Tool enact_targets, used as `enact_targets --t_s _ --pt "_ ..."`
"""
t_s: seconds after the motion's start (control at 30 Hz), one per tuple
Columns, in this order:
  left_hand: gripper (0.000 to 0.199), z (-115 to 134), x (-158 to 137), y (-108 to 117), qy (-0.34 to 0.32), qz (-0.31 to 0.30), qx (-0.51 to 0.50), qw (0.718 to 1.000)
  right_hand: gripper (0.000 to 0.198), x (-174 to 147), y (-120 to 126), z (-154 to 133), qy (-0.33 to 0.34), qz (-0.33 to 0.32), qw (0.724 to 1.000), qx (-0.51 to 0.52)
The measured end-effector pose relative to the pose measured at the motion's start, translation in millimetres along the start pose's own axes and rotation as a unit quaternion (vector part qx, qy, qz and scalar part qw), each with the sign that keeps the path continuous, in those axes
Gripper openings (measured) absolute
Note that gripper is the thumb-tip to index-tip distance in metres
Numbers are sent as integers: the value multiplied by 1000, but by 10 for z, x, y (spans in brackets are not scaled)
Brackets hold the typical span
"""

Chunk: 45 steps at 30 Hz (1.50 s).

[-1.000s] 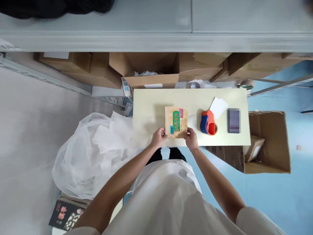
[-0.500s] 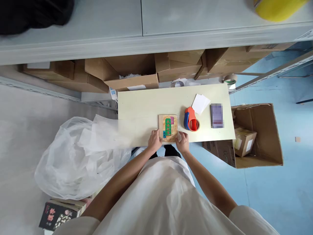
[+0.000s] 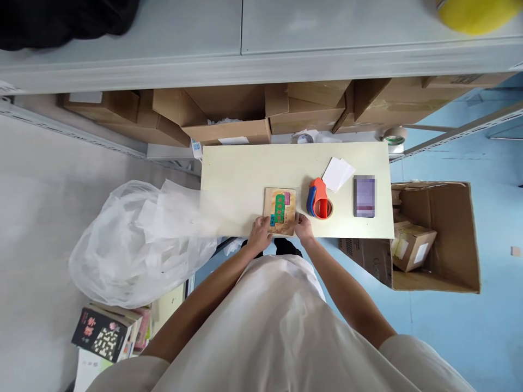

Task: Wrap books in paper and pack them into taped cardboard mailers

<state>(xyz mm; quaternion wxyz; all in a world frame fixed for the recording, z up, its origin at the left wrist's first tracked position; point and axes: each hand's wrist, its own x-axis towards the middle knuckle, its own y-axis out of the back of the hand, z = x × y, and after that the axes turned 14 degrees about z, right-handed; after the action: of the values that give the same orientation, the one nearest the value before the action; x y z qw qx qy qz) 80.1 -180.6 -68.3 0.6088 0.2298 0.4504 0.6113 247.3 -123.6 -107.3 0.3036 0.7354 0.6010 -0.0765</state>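
Note:
A tan book (image 3: 285,212) with green, pink and blue cover panels lies flat near the front edge of the small cream table (image 3: 232,174). My left hand (image 3: 259,235) grips its lower left corner, thumb and fingers closed there. At the book's right edge, the fingers of my right hand (image 3: 303,226) are pinched together; what they hold is too small to make out. A faint see-through strip shows just right of the book. Beside my right hand sits an orange and blue tape dispenser (image 3: 317,198) with a tape roll.
White cards (image 3: 337,173) and a blurred purple item (image 3: 364,196) lie on the table's right. An open carton (image 3: 453,239) stands at right, a plastic bag of white sheets (image 3: 134,250) at left, above stacked books (image 3: 102,332). Boxes (image 3: 229,130) fill the shelf behind.
The view has shifted slightly. My right hand has drawn its fingers in beside the book, and the whitish bit at its fingertips no longer shows. My left hand stays at the book's corner.

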Motion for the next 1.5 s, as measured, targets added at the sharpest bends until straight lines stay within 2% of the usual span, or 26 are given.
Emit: enact_targets --t_s 0.1,0.3,0.4,0.53,0.6,0.7,0.8,0.87,1.03,1.17,1.3,1.4,1.5 --pt "66 21 -28 -38 -2 10 -5 1000 26 0 35 -49 -31 -10 999 10" --pt "67 -1 -32 -121 -50 17 -58 997 28 -157 122 -151 -55 -11 997 44" --pt "67 54 -27 -178 -59 7 -110 992 30 -229 268 -231 -44 2 998 42" --pt "56 233 -5 -202 -28 -35 -179 983 26 -325 472 -385 4 53 998 -30" --pt "53 325 12 -159 -23 -41 -239 970 25 -390 494 -471 31 63 995 -66" --pt "59 399 30 -33 -38 -32 -379 924 28 -505 385 -580 66 57 993 -83" --pt "66 363 37 127 -23 -22 -467 884 35 -620 182 -643 86 15 995 -52" --pt "65 283 49 229 -1 -16 -488 872 41 -682 48 -656 95 -26 995 -27" --pt "59 -30 160 407 52 49 -450 890 48 -727 -227 -615 89 -89 992 -9" --pt "62 -308 280 445 128 4 -443 888 55 -674 -442 -580 49 -142 989 -7" --pt "62 -525 350 421 183 36 -368 911 59 -612 -608 -536 76 -150 983 -67" --pt "58 -586 332 401 181 21 -304 935 56 -577 -682 -471 95 -154 979 -97" --pt "53 -552 267 372 106 80 -222 966 49 -538 -732 -404 99 -156 977 -106"
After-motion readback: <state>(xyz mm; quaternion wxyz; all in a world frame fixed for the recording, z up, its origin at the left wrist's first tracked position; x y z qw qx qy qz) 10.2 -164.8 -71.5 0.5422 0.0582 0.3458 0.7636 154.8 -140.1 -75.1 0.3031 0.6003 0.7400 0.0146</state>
